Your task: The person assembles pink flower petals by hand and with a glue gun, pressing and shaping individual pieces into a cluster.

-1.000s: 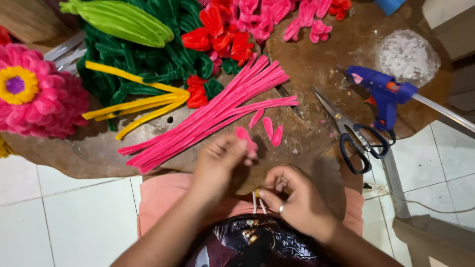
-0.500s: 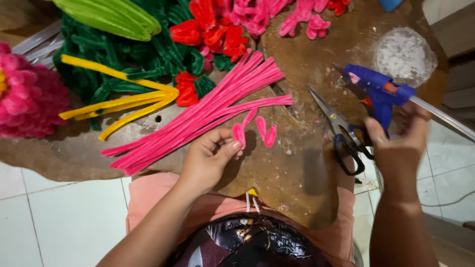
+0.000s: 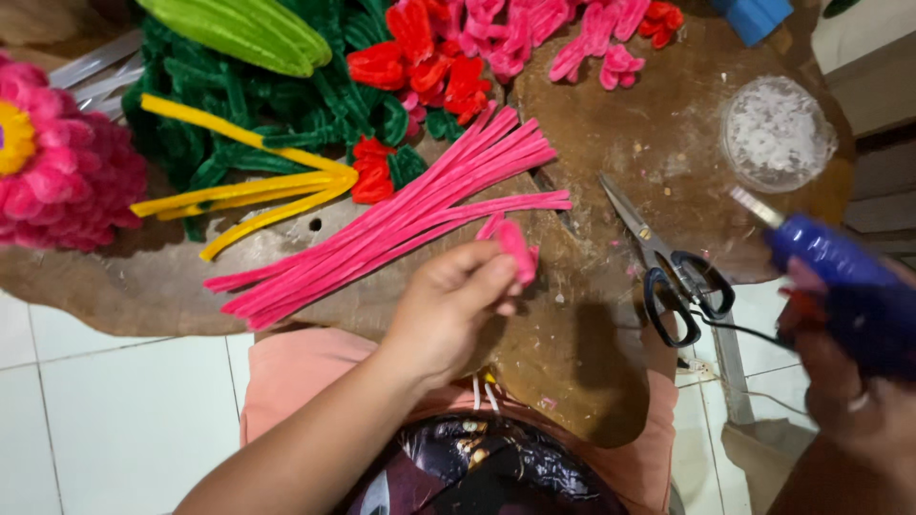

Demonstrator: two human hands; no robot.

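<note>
Right hand (image 3: 849, 381) now grips glue gun (image 3: 840, 277), lifted; left hand (image 3: 453, 310) pinches pink petal (image 3: 515, 250).

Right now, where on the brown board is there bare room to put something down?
Bare brown board lies between the scissors, the pink petals and the round dish. Another free patch sits below the left hand, beside the scissor handles. The far left is crowded with green stems, yellow stems and the pink stem bundle.
</note>
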